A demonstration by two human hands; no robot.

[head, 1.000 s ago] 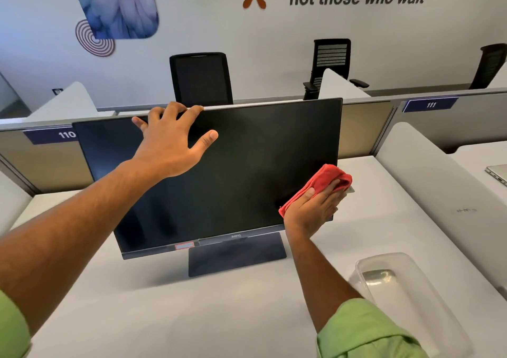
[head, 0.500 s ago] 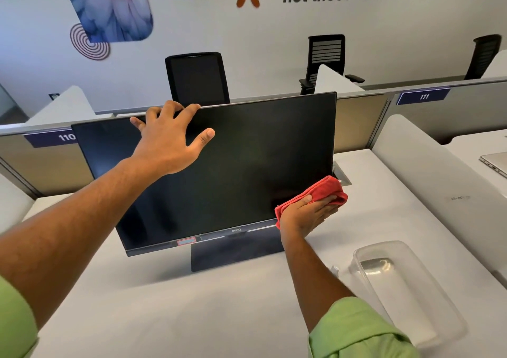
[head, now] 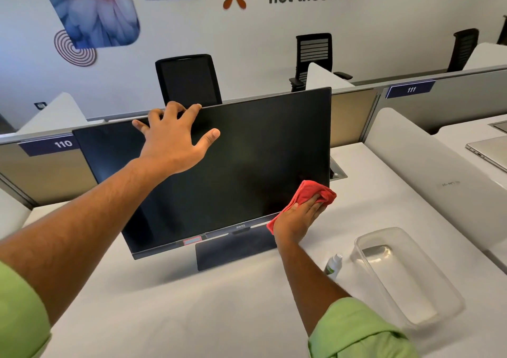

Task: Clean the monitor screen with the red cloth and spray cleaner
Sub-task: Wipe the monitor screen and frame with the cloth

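Note:
A black monitor [head: 247, 160] stands on a white desk, screen dark. My left hand [head: 172, 138] grips its top edge, fingers hooked over the back and thumb spread on the glass. My right hand [head: 297, 219] presses a bunched red cloth [head: 311, 193] flat against the screen's lower right corner. A small white spray bottle [head: 334, 266] with a green label stands on the desk just right of my right forearm, untouched.
A clear plastic tub [head: 406, 278] sits at the right on the white desk [head: 192, 308]. A grey divider panel [head: 428, 176] bounds the desk's right side, with a laptop [head: 489, 152] beyond it. Partition walls and black office chairs [head: 189, 79] stand behind the monitor.
My right hand has slid the red cloth down the screen's right side to the lower right corner. The spray bottle has come into view. My left hand has stayed on the top edge.

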